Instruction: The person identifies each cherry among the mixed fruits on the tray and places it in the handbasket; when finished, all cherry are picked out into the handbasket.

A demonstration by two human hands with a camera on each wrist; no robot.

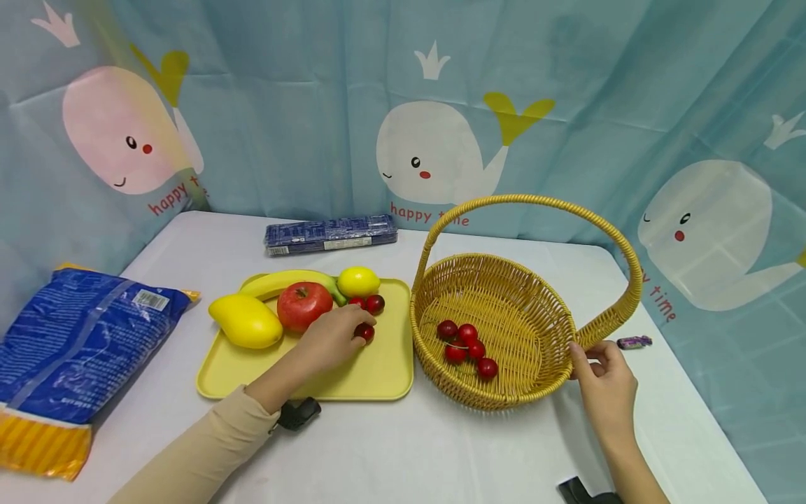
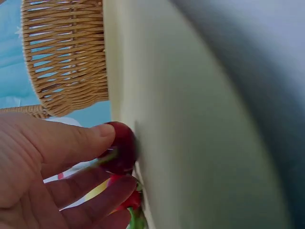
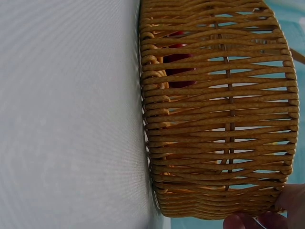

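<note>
My left hand [image 1: 334, 336] reaches over the yellow tray [image 1: 384, 385] and pinches a dark red cherry [image 2: 123, 148] between thumb and fingers, close to the tray's surface. Two more cherries [image 1: 375, 304] lie just beyond the fingertips, beside a red apple [image 1: 305, 306]. To the right stands a wicker basket [image 1: 491, 280] with a tall handle and several cherries [image 1: 467, 333] inside. My right hand [image 1: 607, 385] grips the basket's rim at the handle's base, thumb on top and fingers curled outside. Through the weave in the right wrist view, dark red fruit [image 3: 181, 71] shows.
A yellow mango [image 1: 247, 320], a banana [image 1: 283, 281] and a lemon [image 1: 359, 281] share the tray. Behind it lies a blue package [image 1: 330, 234]. A large blue bag [image 1: 82, 357] rests at the left. A small purple wrapped candy [image 1: 634, 342] lies right of the basket.
</note>
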